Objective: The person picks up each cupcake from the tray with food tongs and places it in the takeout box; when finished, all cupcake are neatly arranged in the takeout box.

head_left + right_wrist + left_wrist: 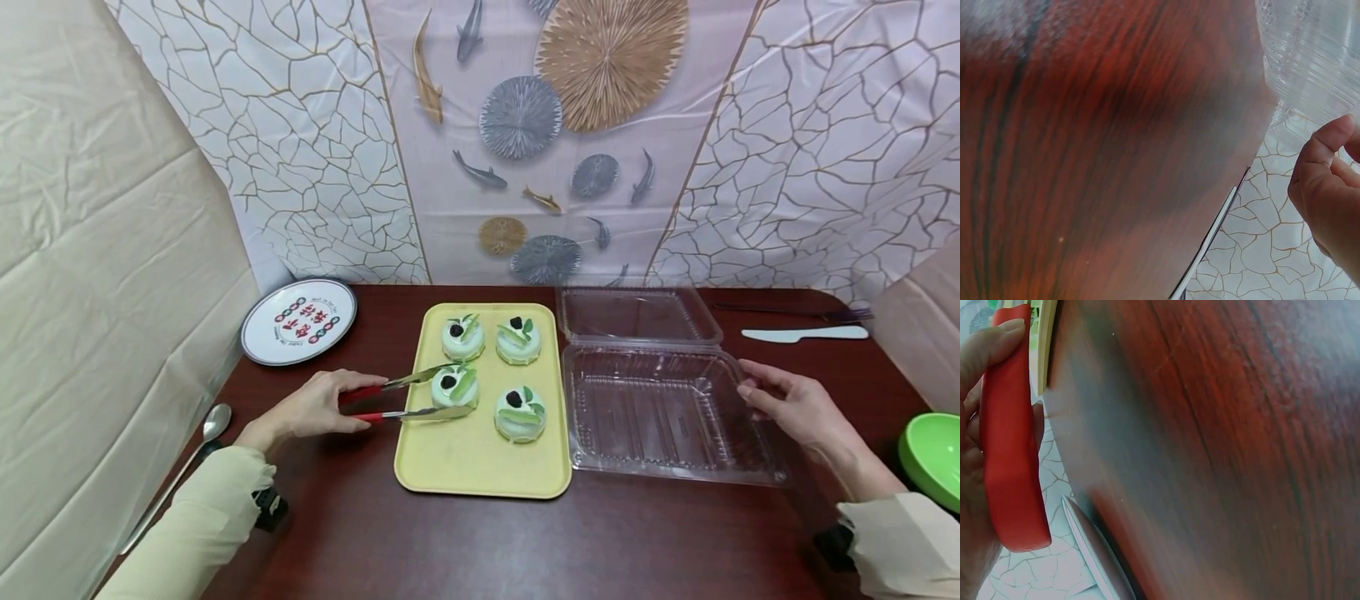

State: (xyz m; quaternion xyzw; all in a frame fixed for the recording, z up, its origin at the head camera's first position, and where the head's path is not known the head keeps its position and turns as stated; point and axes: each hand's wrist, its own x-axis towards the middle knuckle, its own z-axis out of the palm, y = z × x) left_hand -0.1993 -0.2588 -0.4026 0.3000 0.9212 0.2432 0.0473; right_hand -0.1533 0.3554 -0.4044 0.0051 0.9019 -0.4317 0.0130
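Observation:
In the head view my left hand (318, 407) grips red-handled tongs (420, 414); one red handle (1013, 444) fills the left side of the left wrist view. The tongs' tips lie on either side of a small round pale-green cake (454, 390) topped with a dark berry and green slices. It sits on a yellow tray (465, 475), with two similar cakes behind it and another cake (521, 415) to its front right. Beside the tray lies a clear plastic container (645, 421), its lid (637, 317) folded back. My right hand (806, 410) pinches the container's right rim.
At the back left is a white plate (300, 321) with red lettering. A long spoon (216, 422) lies along the table's left edge. On the right are a white knife (806, 333), a dark fork (843, 316) and a green bowl (933, 458).

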